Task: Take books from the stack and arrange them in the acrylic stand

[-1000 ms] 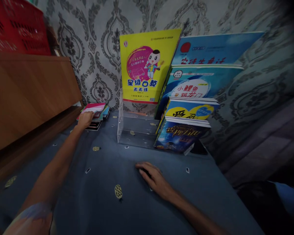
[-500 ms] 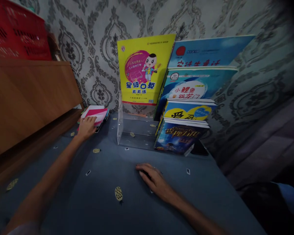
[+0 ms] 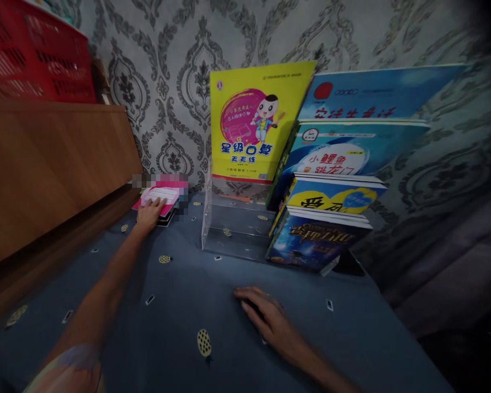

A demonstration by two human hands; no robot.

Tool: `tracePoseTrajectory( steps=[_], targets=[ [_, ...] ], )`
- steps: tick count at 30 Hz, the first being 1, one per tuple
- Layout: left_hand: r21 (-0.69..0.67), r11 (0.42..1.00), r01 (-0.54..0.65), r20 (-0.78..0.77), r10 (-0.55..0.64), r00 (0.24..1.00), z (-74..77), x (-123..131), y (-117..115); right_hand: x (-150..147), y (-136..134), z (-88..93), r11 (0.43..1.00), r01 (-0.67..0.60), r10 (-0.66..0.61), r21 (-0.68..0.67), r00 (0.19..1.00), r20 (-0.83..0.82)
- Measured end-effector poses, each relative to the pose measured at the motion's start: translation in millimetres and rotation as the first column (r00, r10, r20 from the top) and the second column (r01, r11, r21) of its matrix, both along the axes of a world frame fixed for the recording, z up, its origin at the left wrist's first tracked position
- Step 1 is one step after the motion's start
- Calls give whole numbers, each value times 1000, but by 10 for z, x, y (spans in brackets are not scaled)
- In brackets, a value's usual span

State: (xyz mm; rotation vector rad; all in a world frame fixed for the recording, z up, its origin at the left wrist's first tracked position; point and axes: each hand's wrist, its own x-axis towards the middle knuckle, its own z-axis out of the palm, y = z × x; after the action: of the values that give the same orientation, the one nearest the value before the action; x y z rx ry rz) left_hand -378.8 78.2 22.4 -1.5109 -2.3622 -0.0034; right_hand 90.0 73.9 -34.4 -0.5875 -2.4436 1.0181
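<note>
Reaching to the back left, my left hand [image 3: 149,213] lies with spread fingers on a pink and white booklet [image 3: 163,195]. This is on top of a small stack of booklets, partly blurred out, with dark edges beneath. My right hand [image 3: 265,314] rests on the blue tablecloth [image 3: 163,333], its fingers stretched out and holding nothing. Beyond it stands a clear acrylic book rack [image 3: 207,218]. A yellow workbook [image 3: 249,128] leans upright at its back left. On the right side, several books, including a dark blue one [image 3: 311,240], stand in stepped rows.
A wooden cabinet [image 3: 57,169] borders the table on the left, with a red plastic basket [image 3: 41,60] on it. Patterned wallpaper [image 3: 172,158] covers the wall behind. An orange pencil-like object [image 3: 235,198] lies behind the rack's front. Grey fabric [image 3: 454,262] hangs at right.
The view has shifted, so the rack and books appear farther right and slightly larger. My left hand stays at the stack, its fingers now flatter on the booklet. My right hand stays on the tablecloth.
</note>
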Motion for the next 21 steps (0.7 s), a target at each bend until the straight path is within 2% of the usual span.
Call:
tracePoseTrajectory(
  steps=[6, 11, 15, 21],
  targets=[
    [-31, 999, 10, 26, -9, 1000, 83, -103, -42, 2, -1, -8, 1000, 1, -1, 4, 1000, -3],
    [-24, 1000, 17, 5, -17, 1000, 209, 4, -217, -11, 6, 2, 1000, -12, 12, 4, 1000, -19],
    [-35, 999, 9, -18, -9, 1000, 183, 303, -365, -21, 9, 0, 1000, -19, 19, 12, 1000, -18],
    [-85, 996, -11, -29, 8, 1000, 72, 945, -600, -30, -2, 1, 999, -23, 24, 47, 1000, -17]
  ],
)
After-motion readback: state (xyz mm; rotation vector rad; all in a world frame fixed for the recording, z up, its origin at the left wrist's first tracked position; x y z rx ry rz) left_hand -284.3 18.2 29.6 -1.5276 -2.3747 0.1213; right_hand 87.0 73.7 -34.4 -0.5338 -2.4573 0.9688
